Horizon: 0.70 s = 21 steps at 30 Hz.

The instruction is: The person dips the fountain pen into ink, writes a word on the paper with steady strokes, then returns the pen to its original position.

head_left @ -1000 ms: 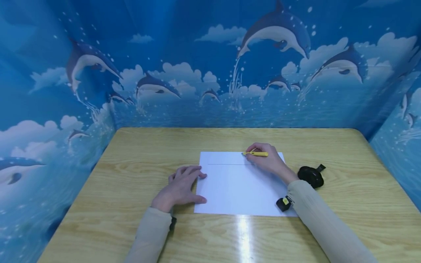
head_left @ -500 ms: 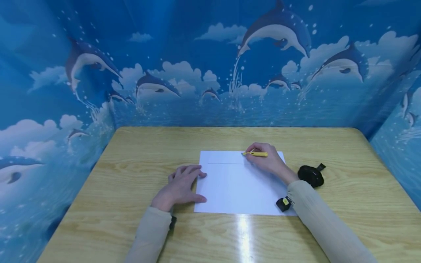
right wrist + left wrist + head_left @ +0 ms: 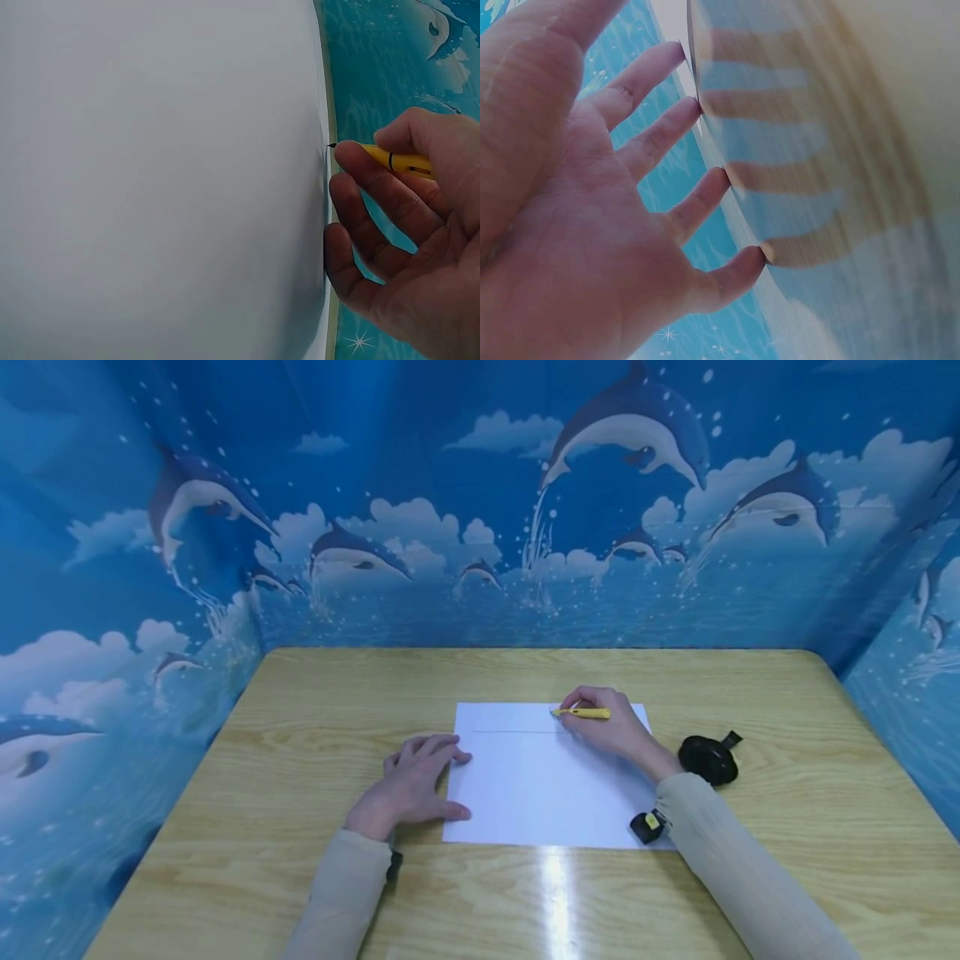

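Observation:
A white sheet of paper (image 3: 540,793) lies on the wooden table, with a thin straight line drawn across its upper part. My right hand (image 3: 606,720) pinches a yellow fountain pen (image 3: 592,713) between thumb and fingers over the upper right of the sheet. In the right wrist view the dark nib of the pen (image 3: 409,163) meets the paper surface, and the other fingers curl loosely beneath. At the sheet's left edge my left hand (image 3: 411,785) rests with spread fingers, thumb and fingertips on the paper. The left wrist view shows the fingertips (image 3: 714,180) touching the surface.
To the right of the sheet sits a glossy black object (image 3: 708,762) with a short tab. A small black device (image 3: 647,827) with a yellow mark is at the right wrist. Blue dolphin-print curtains (image 3: 420,560) stand behind and beside the table (image 3: 300,718).
A short small mark now shows at the pen's tip, above the long line. The pen has shifted very slightly; my left hand stays in place.

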Each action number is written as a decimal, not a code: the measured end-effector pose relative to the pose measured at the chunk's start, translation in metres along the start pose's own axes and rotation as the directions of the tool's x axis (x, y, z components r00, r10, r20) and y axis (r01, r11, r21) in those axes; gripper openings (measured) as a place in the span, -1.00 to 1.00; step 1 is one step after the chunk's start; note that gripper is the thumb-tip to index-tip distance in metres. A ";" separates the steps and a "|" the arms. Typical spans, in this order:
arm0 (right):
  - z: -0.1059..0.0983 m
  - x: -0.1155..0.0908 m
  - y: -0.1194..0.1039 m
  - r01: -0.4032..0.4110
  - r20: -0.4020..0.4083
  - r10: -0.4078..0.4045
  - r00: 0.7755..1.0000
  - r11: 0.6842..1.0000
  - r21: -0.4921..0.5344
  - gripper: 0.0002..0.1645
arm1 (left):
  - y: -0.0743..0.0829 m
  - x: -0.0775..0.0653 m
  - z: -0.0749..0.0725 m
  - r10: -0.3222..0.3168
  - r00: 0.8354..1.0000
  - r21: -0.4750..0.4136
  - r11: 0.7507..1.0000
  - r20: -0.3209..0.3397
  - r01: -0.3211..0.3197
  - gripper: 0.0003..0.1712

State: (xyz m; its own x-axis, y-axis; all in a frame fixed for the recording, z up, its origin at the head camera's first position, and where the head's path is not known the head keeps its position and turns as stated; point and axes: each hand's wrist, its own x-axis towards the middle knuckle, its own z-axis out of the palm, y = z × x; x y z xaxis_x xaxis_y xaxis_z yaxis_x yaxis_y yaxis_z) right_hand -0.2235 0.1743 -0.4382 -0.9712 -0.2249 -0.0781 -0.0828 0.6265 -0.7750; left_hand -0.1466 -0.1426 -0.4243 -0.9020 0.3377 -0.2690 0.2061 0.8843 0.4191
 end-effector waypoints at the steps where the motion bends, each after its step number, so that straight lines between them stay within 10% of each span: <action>1: 0.000 0.000 0.000 0.000 0.001 0.000 1.000 1.000 0.000 -0.77 | 0.000 0.000 0.000 -0.002 1.000 0.003 1.000 0.002 0.002 -0.14; 21: -0.001 -0.007 0.001 0.031 0.010 -0.031 0.999 0.999 0.023 -0.78 | 0.002 0.000 -0.001 -0.010 1.000 -0.007 1.000 -0.001 0.010 -0.15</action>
State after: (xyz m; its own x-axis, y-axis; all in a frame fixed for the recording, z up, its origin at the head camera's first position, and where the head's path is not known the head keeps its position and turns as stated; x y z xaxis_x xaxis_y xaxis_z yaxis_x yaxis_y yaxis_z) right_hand -0.2166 0.1773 -0.4375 -0.9659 -0.2518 -0.0607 -0.1073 0.6021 -0.7912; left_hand -0.1465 -0.1416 -0.4229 -0.9044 0.3287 -0.2721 0.1945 0.8851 0.4228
